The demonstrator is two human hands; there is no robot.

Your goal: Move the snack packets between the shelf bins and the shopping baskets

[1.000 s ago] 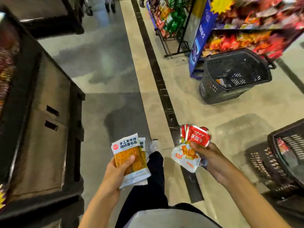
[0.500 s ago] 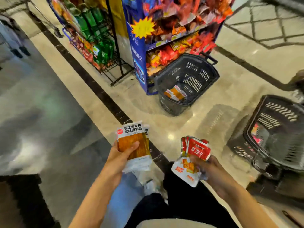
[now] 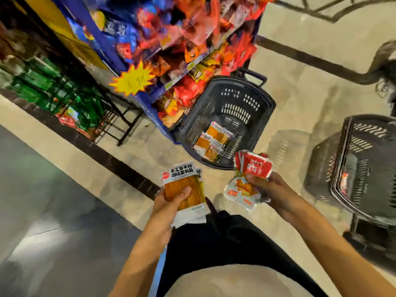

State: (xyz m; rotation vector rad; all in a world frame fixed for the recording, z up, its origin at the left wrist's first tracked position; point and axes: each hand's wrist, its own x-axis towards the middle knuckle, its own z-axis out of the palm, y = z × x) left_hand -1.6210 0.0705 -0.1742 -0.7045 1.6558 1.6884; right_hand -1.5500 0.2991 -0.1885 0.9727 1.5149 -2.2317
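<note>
My left hand (image 3: 171, 202) grips two white-and-orange snack packets (image 3: 184, 185), thumb across the front. My right hand (image 3: 270, 189) holds a bunch of red-and-white snack packets (image 3: 255, 168). Just ahead on the floor stands a dark shopping basket (image 3: 255, 99) with several orange packets (image 3: 212, 140) in its bottom. It sits against a blue shelf whose bins (image 3: 186, 91) are full of red and orange snacks. A second dark basket (image 3: 364, 146) stands to my right with a red packet (image 3: 344, 181) inside.
A wire rack of green packets (image 3: 64, 97) stands left of the blue shelf. A yellow star price tag (image 3: 132, 79) hangs on the shelf's corner. A dark stripe crosses the pale floor. My legs in dark trousers fill the lower middle.
The view has turned right and closed in on the blue shelf and the near basket. Both hands keep the same packets, held in front of me.
</note>
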